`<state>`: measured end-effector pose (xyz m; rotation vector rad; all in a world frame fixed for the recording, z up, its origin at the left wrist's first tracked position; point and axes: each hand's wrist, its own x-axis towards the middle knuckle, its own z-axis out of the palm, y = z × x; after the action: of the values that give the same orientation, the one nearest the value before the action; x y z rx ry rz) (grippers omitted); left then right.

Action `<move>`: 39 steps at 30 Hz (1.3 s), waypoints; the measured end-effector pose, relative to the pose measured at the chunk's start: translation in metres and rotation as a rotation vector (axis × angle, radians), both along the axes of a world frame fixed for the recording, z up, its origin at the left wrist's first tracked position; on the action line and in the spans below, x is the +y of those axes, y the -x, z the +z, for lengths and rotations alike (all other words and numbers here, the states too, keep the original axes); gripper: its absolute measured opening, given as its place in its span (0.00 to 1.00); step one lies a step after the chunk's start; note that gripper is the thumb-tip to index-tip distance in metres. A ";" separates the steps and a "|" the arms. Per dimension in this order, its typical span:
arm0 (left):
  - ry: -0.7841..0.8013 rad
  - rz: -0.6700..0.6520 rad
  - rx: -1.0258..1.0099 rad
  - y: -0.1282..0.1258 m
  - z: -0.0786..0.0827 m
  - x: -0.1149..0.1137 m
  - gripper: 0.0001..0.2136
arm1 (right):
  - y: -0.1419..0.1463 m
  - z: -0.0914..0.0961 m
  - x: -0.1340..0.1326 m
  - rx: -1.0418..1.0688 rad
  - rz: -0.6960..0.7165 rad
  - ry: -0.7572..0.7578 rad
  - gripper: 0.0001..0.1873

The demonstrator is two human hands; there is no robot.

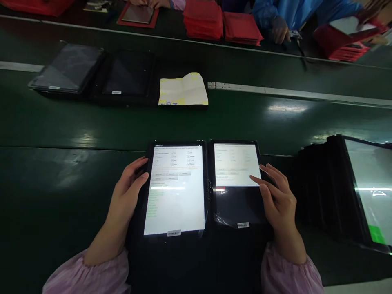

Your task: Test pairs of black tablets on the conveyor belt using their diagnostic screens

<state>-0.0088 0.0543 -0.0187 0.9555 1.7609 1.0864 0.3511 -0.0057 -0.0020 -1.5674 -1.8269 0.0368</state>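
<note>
Two tablets lie side by side in front of me on a dark surface. The left tablet (176, 196) has a bright page with check boxes, grey buttons and green text lines. My left hand (127, 188) grips its left edge, thumb on top at the border. On the right tablet (234, 200) the upper part of the screen is lit and the lower part is dark. The stretched index finger of my right hand (278, 196) reaches over its lit area, other fingers spread by its right edge. Whether the fingertip touches the glass, I cannot tell. Both tablets bear a small barcode label.
At right stands a row of black tablets (330, 188), the front one lit. Two dark-screened tablets (127, 73) and a creased white paper (183, 90) lie ahead. Across the bench are stacked red pouches (203, 20) and other people's hands (280, 30).
</note>
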 end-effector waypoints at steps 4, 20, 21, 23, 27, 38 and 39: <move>0.084 0.063 -0.090 -0.005 0.009 0.000 0.21 | 0.001 0.000 0.000 -0.010 -0.008 -0.004 0.15; 0.117 0.078 -0.042 -0.009 0.016 -0.001 0.17 | 0.003 -0.003 0.000 0.044 0.001 -0.007 0.15; 0.113 0.078 -0.042 -0.008 0.016 -0.001 0.17 | 0.003 -0.003 0.000 0.043 0.002 -0.004 0.15; 0.106 0.077 -0.040 -0.008 0.015 -0.001 0.17 | 0.001 -0.004 0.000 0.040 0.006 0.004 0.15; 0.100 0.063 -0.033 -0.009 0.016 -0.001 0.17 | -0.003 -0.006 0.000 -0.008 -0.022 -0.011 0.22; 0.074 0.033 -0.040 -0.006 0.014 0.000 0.18 | 0.050 0.006 -0.006 -0.184 0.251 0.053 0.13; 0.071 0.020 -0.043 -0.004 0.011 0.002 0.18 | 0.050 0.008 -0.006 -0.163 0.281 0.057 0.13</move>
<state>-0.0052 0.0559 -0.0074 0.8674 1.7650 1.0429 0.3013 -0.0121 0.0057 -1.3743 -2.1807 0.0947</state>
